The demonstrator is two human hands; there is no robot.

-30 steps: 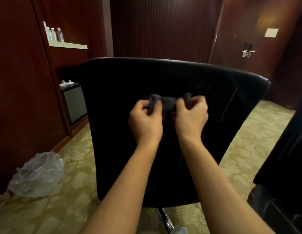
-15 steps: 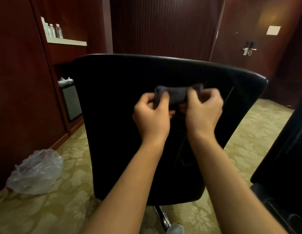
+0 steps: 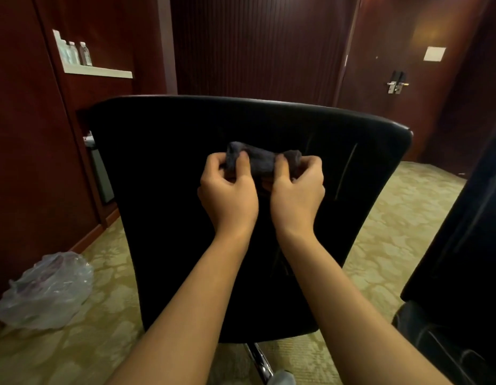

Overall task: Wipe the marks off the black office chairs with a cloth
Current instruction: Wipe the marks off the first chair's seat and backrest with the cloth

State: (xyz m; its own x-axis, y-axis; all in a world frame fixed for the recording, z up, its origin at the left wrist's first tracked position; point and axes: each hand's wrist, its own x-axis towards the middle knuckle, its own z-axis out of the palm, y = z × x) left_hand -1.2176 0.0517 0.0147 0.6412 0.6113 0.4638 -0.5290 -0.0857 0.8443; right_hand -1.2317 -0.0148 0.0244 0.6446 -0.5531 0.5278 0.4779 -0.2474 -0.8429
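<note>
Chairs dominate the room: one tall black padded office chair back (image 3: 163, 207) fills the centre, behind both sets of fingers, while a second black leather office chair (image 3: 463, 273) stands past the right hand, cut off at the frame's edge. Two pale streak marks (image 3: 345, 173) show on the central backrest, just beyond the right fingertips. A chrome chair post (image 3: 259, 359) shows beneath the backrest, well below the wrists.

Patterned olive-green carpet (image 3: 380, 240) spreads under both chairs. One dark wooden door with a metal handle (image 3: 396, 82) stands far beyond the right fingers.

One crumpled clear plastic bag (image 3: 44, 293) lies on the carpet, far down and out from the left fingers; dark reddish contents show faintly through it, too blurred to identify. One white wall shelf (image 3: 98, 71) sits high above the left fingers, carrying three small clear plastic bottles (image 3: 74, 52); what they contain cannot be made out.

The left hand (image 3: 227, 194) and right hand (image 3: 296, 193) sit side by side in front of the backrest, each with fingers curled and thumb clamped on one bunched dark grey cloth (image 3: 262, 161), which stretches between the two grips. Whether the cloth touches the chair cannot be told.
</note>
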